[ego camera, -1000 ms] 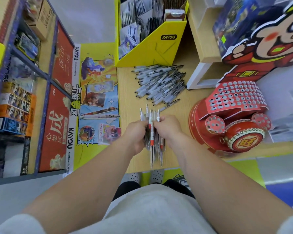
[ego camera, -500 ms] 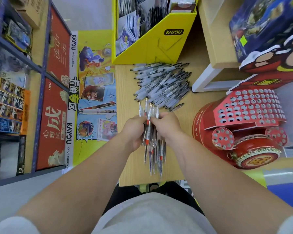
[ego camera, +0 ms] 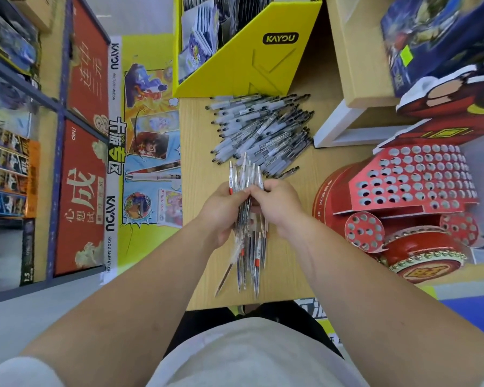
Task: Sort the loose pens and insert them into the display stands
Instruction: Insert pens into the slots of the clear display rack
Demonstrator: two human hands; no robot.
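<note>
Both hands on one bundle of pens (ego camera: 248, 247) over the wooden table (ego camera: 199, 169): left hand (ego camera: 221, 209) wrapped round it from the side, right hand (ego camera: 277, 203) fingers curled over the top. Bundle overlaps too much to count; some carry red bands. One pile of loose pens (ego camera: 260, 129) lies just beyond, also uncountable. One red display stand (ego camera: 408, 174) to the right, holes look unfilled, two perforated discs below. One yellow KAYOU box (ego camera: 249, 68) behind the pile. Shelving (ego camera: 17, 113) left.
</note>
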